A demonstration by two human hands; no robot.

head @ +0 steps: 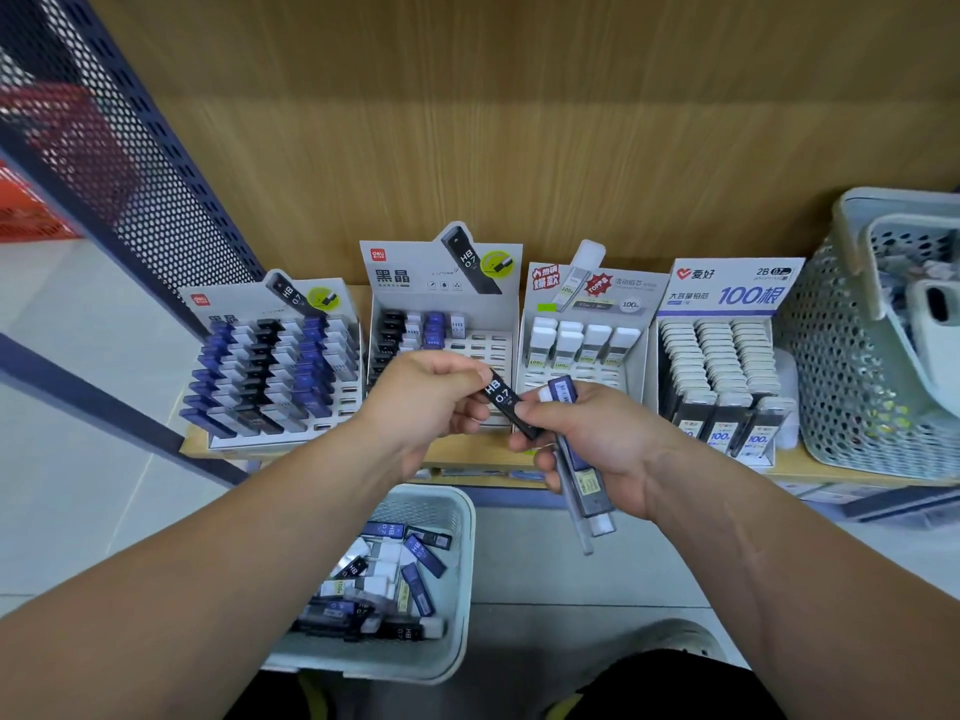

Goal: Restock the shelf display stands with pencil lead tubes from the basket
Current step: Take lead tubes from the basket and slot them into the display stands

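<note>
Bright, even, diffuse light is falling across everything; no hard shadows are showing. The black lead tube [508, 405] is reading sharp, its white print legible. Above it, the wooden back panel [519, 122] is smearing into vertical streaks. Up and left of the tube, the perforated metal panel [119, 163] is blurring and bowing with wide-angle distortion. Far right of the tube, the mesh basket [831, 356] is bending outward. Left of it, floor tiles [78, 314] are washing out slightly. Below it, soft shade is lying inside the floor basket [465, 563].

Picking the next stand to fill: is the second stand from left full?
Partly empty: the second stand shows bare slots right of its tubes.
</note>
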